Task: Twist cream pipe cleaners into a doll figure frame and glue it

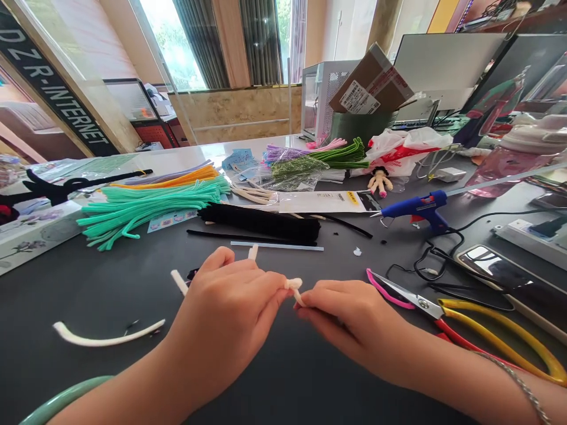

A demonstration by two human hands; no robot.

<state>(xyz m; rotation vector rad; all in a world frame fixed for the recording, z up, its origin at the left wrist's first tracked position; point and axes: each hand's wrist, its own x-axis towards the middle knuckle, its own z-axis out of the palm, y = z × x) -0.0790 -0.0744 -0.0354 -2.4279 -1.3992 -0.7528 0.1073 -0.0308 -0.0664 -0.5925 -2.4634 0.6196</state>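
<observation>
Between my hands is a cream-white pipe cleaner (pixel 294 284), bent into a small loop or twist at its visible part. My left hand (pixel 233 295) is closed around it, and most of the stem is hidden in the fist. White ends poke out behind the knuckles. My right hand (pixel 349 313) pinches the short lower end between thumb and fingers. To the left a loose, curved white pipe cleaner (pixel 108 341) lies on the dark table. Small dark bits, partly hidden, lie near my left hand.
Scissors (pixel 425 304) lie by my right forearm, blades partly open. Behind them are a blue glue gun (pixel 416 209) with a cord and a phone (pixel 500 271). Bundles of black (pixel 261 224), mint (pixel 155 206) and green pipe cleaners (pixel 341 156) lie across the table's far side.
</observation>
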